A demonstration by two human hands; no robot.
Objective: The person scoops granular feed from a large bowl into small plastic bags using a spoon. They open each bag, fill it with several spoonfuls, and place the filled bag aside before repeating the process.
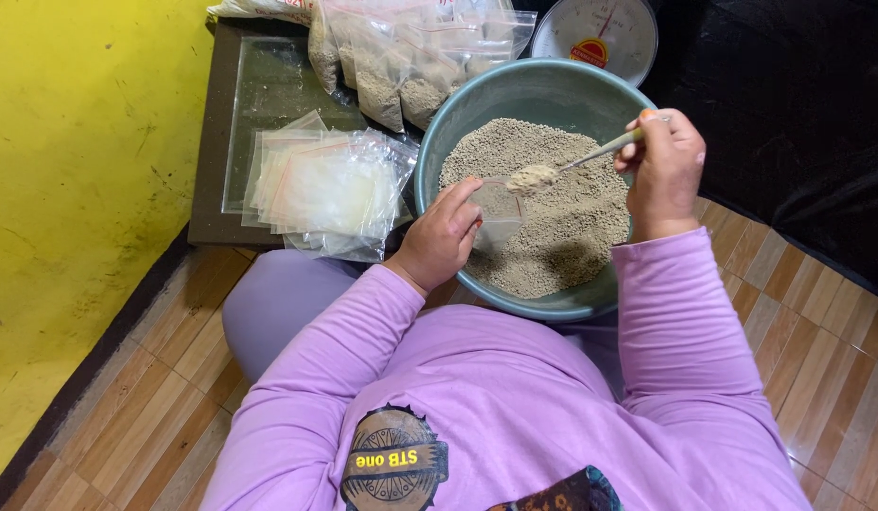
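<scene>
The right hand [664, 170] is closed on the handle of a spoon [576, 161] whose heaped bowl hangs over the mouth of a small clear bag [499, 213], which the left hand [444, 237] pinches open by its edge. The bag looks almost empty, so its filling seems barely begun. Both hands work over a teal basin [477, 104] that is well stocked with tan granules [571, 227], lying thick across its floor. At 12 o'clock from the basin stands a white dial scale [600, 33]. At 10 o'clock a pile of filled bags [401, 66] lies on a dark low table [212, 189], so a good batch looks done. At 9 o'clock lies a stack of empty bags [325, 189], with many left to fill.
</scene>
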